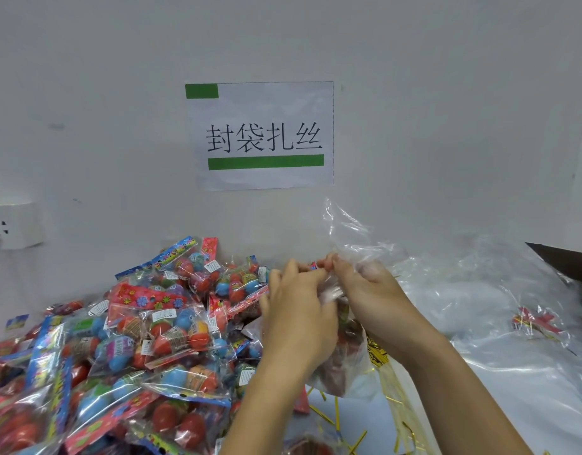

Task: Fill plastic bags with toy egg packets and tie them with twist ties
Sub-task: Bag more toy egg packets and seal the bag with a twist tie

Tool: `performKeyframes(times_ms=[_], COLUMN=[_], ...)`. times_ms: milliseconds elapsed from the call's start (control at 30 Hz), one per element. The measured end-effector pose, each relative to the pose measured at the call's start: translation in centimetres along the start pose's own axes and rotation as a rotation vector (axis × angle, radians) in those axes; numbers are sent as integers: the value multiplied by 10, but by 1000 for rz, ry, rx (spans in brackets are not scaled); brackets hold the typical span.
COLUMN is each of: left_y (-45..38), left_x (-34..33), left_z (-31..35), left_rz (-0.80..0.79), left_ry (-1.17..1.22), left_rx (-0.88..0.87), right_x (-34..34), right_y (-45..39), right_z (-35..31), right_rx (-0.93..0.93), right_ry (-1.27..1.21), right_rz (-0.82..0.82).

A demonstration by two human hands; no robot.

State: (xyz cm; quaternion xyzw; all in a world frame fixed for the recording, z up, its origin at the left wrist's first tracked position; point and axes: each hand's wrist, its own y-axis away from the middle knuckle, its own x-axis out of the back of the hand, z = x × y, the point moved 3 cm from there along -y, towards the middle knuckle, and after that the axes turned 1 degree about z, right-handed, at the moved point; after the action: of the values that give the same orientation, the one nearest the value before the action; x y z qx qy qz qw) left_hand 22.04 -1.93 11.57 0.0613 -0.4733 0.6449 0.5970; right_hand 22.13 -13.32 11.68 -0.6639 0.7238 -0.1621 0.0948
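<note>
A clear plastic bag [344, 362] with toy egg packets inside hangs between my hands in the middle of the view. Its loose top [348, 231] sticks up above my fingers. My left hand [296, 310] grips the bag's neck from the left. My right hand [371, 290] pinches the gathered neck from the right, fingertips meeting those of the left hand. Whether a twist tie is at the neck is hidden by the fingers. A big pile of toy egg packets [145, 333] in red, blue and orange fills the left side.
Gold twist ties [335, 418] lie scattered on the table under my forearms. A heap of empty clear bags [480, 297] covers the right side. A paper sign [263, 136] hangs on the wall ahead; a wall socket [14, 224] is at far left.
</note>
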Motion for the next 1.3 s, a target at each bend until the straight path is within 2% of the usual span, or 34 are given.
performKeyframes(times_ms=[133,267,333,467,633,833,1000,1167,1300], left_y=[-4,-3,-3,-2,1,-1,-3,-3,0], left_x=[6,13,14,12,11,11,18,20,18], left_z=[-3,0,-1,-4,-2,6,0,-4,-12], left_rz=[-146,-285,-295,-311,-306,-156,-47,-215,-366], left_ry=[239,496,504,461,408,347,436,658,734], left_rx=[-45,-194,-251,-227,-280,-238,-174,-110,-32], right_x=[4,6,6,7,10,11,16,17,22], right_y=[2,5,5,6,8,9,9,13,18], right_z=[-2,-5,-6,-6,-8,-7,-11,-11,-13], right_rx=[-39,-64,-62,-52,-18,-12,110,146,133], right_ry=[-37,-61,-89,-136,-133,-67,41,-71,-35], right_rz=[43,40,38,36,1,-10,-171,-290,-349])
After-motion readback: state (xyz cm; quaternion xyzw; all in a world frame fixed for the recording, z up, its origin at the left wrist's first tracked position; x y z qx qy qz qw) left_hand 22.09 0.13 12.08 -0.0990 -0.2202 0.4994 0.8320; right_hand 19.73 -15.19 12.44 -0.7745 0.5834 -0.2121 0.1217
